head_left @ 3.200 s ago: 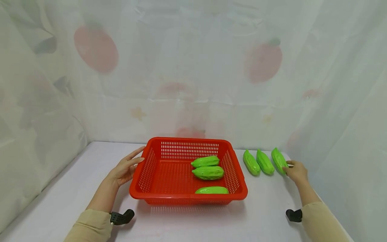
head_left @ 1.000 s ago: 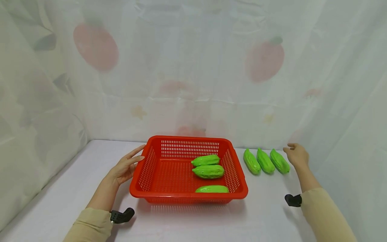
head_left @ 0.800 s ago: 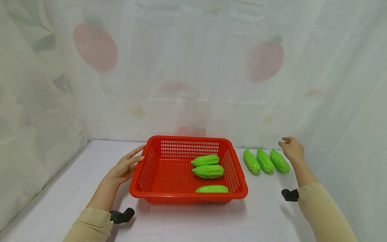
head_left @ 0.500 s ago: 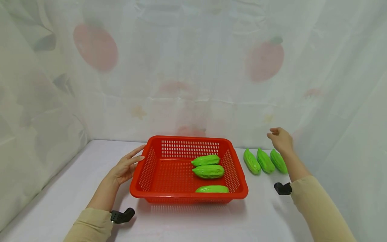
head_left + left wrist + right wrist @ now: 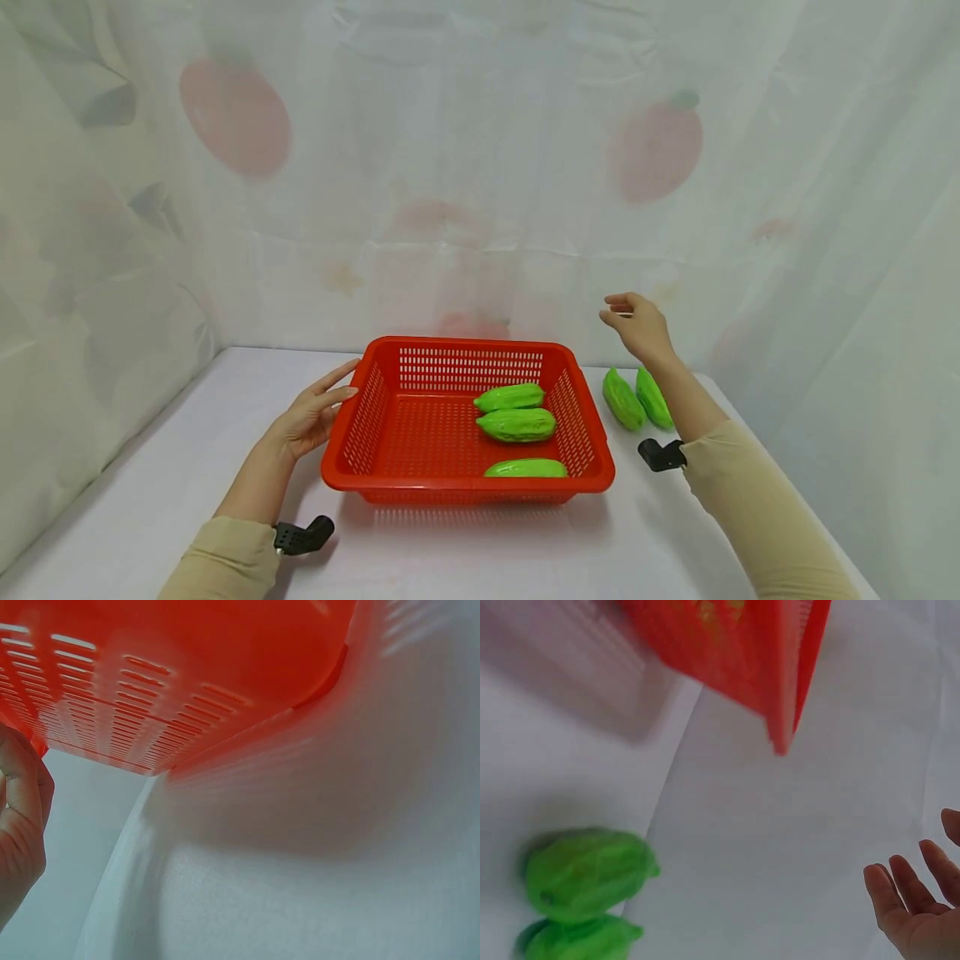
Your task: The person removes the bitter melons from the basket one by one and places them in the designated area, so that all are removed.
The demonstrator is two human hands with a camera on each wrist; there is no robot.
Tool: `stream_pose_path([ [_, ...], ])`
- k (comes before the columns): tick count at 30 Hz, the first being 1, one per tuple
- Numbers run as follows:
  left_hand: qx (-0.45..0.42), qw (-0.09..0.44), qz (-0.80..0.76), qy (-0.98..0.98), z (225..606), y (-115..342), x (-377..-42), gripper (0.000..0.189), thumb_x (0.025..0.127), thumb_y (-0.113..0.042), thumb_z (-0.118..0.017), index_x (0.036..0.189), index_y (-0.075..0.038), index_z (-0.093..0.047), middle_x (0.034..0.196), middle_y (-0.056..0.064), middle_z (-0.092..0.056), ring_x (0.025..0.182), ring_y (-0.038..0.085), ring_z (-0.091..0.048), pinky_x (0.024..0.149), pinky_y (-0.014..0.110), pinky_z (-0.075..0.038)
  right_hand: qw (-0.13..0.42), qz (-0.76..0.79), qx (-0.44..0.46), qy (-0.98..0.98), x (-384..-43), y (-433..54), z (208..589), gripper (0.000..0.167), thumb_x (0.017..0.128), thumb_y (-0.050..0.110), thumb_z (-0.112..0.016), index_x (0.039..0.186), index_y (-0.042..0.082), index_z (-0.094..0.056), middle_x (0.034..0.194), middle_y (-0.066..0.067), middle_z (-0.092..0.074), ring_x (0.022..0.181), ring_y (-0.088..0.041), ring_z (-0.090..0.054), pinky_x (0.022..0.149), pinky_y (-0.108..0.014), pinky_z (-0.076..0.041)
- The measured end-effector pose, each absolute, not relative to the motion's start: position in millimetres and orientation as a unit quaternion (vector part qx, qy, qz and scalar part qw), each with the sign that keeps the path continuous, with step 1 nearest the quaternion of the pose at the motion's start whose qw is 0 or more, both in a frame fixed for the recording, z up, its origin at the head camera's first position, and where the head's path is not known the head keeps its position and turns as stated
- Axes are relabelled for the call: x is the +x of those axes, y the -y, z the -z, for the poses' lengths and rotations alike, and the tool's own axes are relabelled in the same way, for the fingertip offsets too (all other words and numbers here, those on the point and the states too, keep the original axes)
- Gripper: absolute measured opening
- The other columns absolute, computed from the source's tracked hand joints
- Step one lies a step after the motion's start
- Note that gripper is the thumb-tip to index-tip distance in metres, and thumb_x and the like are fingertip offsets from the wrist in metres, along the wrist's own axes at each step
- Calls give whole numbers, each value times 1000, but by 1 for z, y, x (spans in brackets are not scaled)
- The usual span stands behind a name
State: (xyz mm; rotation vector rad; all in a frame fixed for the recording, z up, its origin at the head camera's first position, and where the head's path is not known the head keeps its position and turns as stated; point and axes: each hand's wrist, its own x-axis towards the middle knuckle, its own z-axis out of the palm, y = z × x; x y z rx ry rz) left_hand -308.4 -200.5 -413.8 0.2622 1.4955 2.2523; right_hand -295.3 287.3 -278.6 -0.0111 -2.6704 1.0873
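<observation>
My left hand (image 5: 306,419) rests its loosely extended fingers on the left rim of a red plastic basket (image 5: 467,484). In the left wrist view its fingers lie beside the slotted basket wall (image 5: 150,697). Three green bitter melons lie in the basket's right half: one at the back (image 5: 510,398), one in the middle (image 5: 517,425), one partly behind the front rim (image 5: 527,468). My right hand (image 5: 641,329) is raised above the table's back right, holding nothing, fingers spread and relaxed. Below it two more bitter melons (image 5: 623,400) lie on the table; my forearm hides a third.
A white cloth covers the table (image 5: 450,550). Pale printed curtains (image 5: 480,167) stand close behind and at both sides. A black wrist camera (image 5: 303,537) sits on the left wrist, another wrist camera (image 5: 662,455) on the right.
My right hand has left the rightmost bitter melon, risen, and moved left across the row toward the basket. That melon shifted slightly before the arm covered it. My left hand and the basket stay put.
</observation>
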Motion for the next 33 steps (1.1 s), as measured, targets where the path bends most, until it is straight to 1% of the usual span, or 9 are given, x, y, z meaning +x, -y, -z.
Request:
stream_pose_path([
  [8, 93, 211, -811, -537, 414, 201, -308, 66, 104, -9, -45, 160, -20, -13, 110, -4, -71, 90, 12, -73, 76, 31, -63, 118, -402, 33, 908, -299, -251, 276, 44, 99, 25, -57, 138, 5, -53, 139, -21, -56, 132, -40, -52, 109, -54, -46],
  [17, 90, 209, -809, -541, 413, 199, -307, 67, 103, -10, -47, 160, -19, -12, 109, -4, -71, 90, 12, -73, 77, 31, -63, 85, -446, 51, 889, -302, -218, 279, 42, 99, 24, -58, 137, 7, -54, 141, -19, -55, 130, -37, -54, 107, -50, -48],
  [24, 102, 210, -815, -530, 413, 199, -307, 66, 103, -6, -44, 160, -18, -12, 106, -3, -70, 86, 10, -72, 74, 29, -63, 48, -489, 51, 870, -309, -201, 284, 43, 99, 23, -59, 138, 5, -52, 143, -20, -52, 128, -36, -55, 107, -49, -49],
  [28, 104, 210, -816, -529, 413, 200, -307, 66, 103, -6, -44, 160, -19, -12, 106, -3, -70, 85, 10, -71, 74, 29, -63, 26, -501, 47, 864, -315, -194, 289, 43, 99, 23, -59, 137, 4, -53, 142, -20, -52, 128, -36, -54, 108, -49, -49],
  [33, 100, 209, -815, -531, 414, 200, -307, 67, 103, -7, -45, 160, -19, -11, 107, -3, -70, 86, 10, -72, 74, 29, -63, -16, -516, 30, 856, -320, -188, 295, 45, 100, 23, -57, 140, 2, -50, 143, -21, -50, 131, -40, -51, 111, -51, -45],
])
